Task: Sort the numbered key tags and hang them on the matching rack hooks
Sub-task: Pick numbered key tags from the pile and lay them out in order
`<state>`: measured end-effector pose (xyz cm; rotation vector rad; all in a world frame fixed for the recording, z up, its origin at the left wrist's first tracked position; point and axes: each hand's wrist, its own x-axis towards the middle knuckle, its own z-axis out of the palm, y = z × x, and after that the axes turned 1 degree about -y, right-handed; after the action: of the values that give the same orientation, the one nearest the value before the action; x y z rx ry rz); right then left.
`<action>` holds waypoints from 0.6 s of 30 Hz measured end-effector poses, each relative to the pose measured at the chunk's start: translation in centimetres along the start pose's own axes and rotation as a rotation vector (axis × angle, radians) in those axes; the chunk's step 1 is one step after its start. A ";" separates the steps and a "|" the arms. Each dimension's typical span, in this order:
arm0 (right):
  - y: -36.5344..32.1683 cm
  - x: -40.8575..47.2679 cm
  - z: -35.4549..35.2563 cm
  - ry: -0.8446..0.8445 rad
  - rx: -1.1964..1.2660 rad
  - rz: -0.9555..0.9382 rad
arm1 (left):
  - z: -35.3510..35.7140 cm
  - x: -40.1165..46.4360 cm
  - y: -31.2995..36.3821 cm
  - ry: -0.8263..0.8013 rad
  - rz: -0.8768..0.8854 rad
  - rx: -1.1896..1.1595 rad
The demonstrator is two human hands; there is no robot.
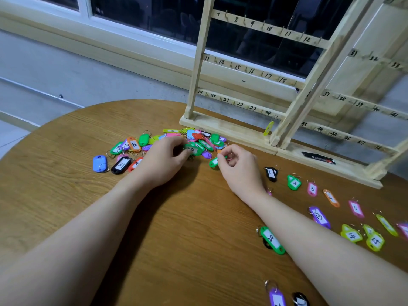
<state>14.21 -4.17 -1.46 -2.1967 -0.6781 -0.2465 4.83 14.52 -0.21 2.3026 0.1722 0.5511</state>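
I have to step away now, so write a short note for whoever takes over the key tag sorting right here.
Left hand: fingers pinch a green tag at the pile's edge.
Right hand: fingers pinch another small green tag.
Pile of unsorted tags lies in front of the rack.
Done: tags 1, 2, 3 onward laid out in a row on the right; 13, 14, 15 below it; tag 20 by the right forearm. One yellow tag hangs near hook 24.
Left: sort the rest of the pile, then hang nearly everything.

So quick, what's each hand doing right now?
Left hand: pinching a green plastic key tag in the pile.
Right hand: pinching another small green tag.
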 end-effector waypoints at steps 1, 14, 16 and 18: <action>0.2 0.1 0.1 -0.003 0.012 0.007 | 0.0 0.0 0.0 -0.001 0.000 0.005; 0.6 0.1 0.3 -0.080 0.023 0.040 | 0.1 -0.1 -0.4 -0.052 0.040 0.017; 0.3 -0.3 -0.2 -0.078 0.044 0.061 | 0.1 -0.3 -0.2 -0.054 0.081 0.017; 0.1 -1.0 -1.2 -0.078 0.069 0.067 | 0.1 -0.5 0.1 -0.064 0.107 -0.004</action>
<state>13.48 -5.45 -1.10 -2.1673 -0.6447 -0.1011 4.45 14.23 -0.41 2.3327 0.0171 0.5297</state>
